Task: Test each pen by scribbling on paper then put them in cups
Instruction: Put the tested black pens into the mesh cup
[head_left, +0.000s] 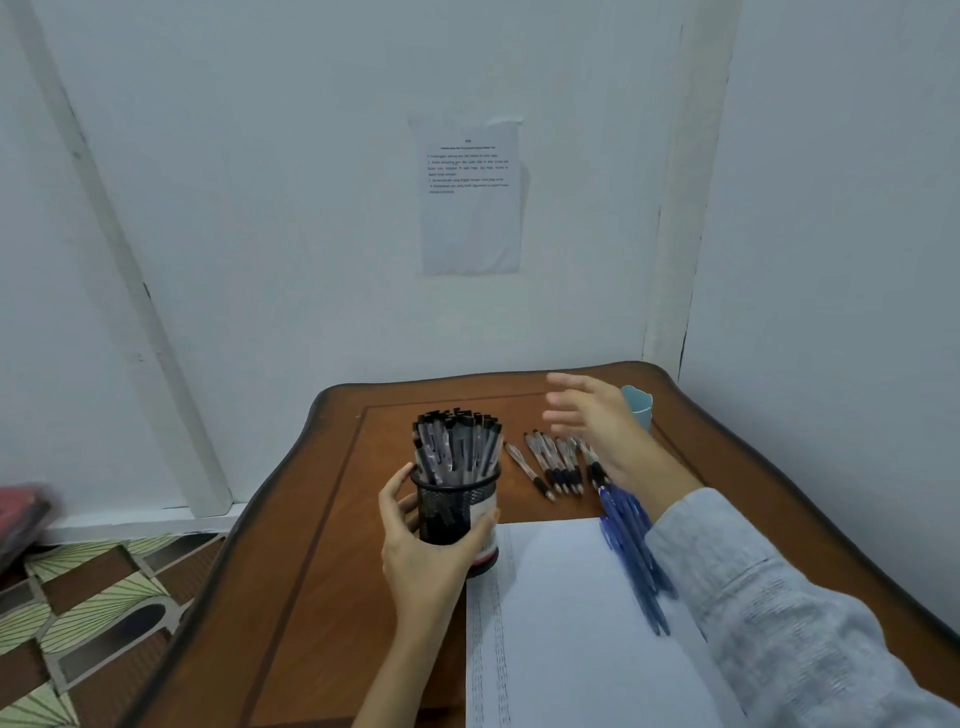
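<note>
**Mesh cup** (457, 512): middle of the table (311, 545), packed with black-capped pens (457, 441). The left hand (415, 540) is curled round its near side, holding it.
**Right hand** (592, 421): fingers spread, holding nothing, above the loose pens (553, 465) toward the far right corner.
**Paper** (566, 613): at the near edge.
**Step, as judged:** fetching one pen to test. Steady the cup, pinch a single barrel and lift it clear of its neighbours.
**Obscured:** the right hand is blurred. The blue cup (640, 408) is half behind it, contents unseen. The blue pens (631, 545) lie partly under the sleeve (779, 613).

text: none legible | wall sheet (471, 197): print too small | paper (571, 623): marks unreadable
</note>
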